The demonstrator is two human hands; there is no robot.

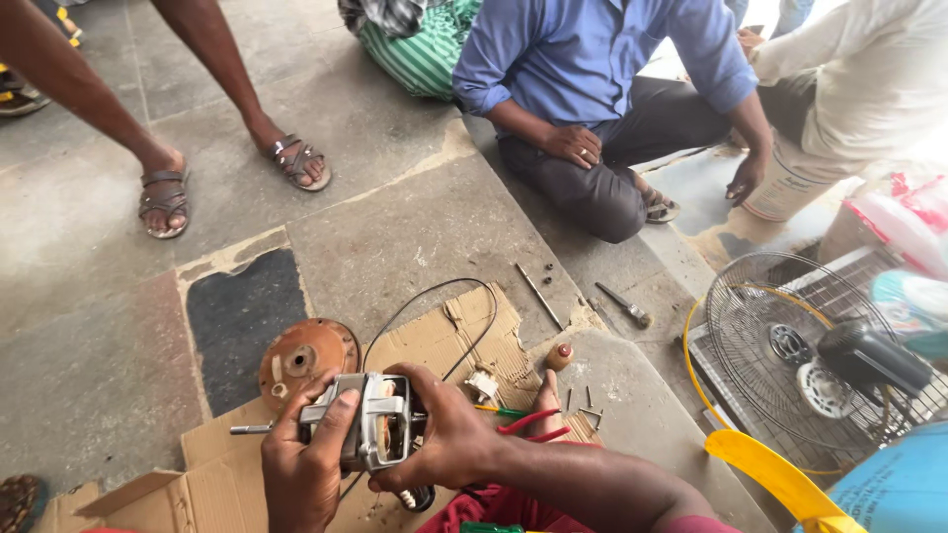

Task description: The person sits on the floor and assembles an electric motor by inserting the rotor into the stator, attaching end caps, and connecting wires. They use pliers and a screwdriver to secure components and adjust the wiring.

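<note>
- Left hand (pixel 304 466): wrapped around the near-left side of a small electric motor (pixel 373 431), thumb laid across its metal frame; a closed grasp.
- Right hand (pixel 442 439): clasps the motor's right side, fingers curled over the top and under the body; likewise a firm hold.
- Electric motor: held in both hands just above a torn cardboard sheet (pixel 449 341), its thin steel shaft (pixel 251 428) pointing left; a black cable (pixel 464 296) loops away over the cardboard.
- Round rust-brown motor cover (pixel 306 358): lies flat at the cardboard's far-left edge, just beyond the left hand.
- Small white connector (pixel 483 383): on the cardboard, right of the motor.
- Red-handled pliers (pixel 533 422): beside the right wrist.
- Long bolt (pixel 538 295) and screwdriver (pixel 624 307): lie apart on the stone floor (pixel 118 326) farther out.
- Fan guard with black motor housing (pixel 790 345): rests at the right.
- Seated person in a blue shirt (pixel 592 54): across the floor; another person's sandalled feet (pixel 163 202) stand at upper left.
</note>
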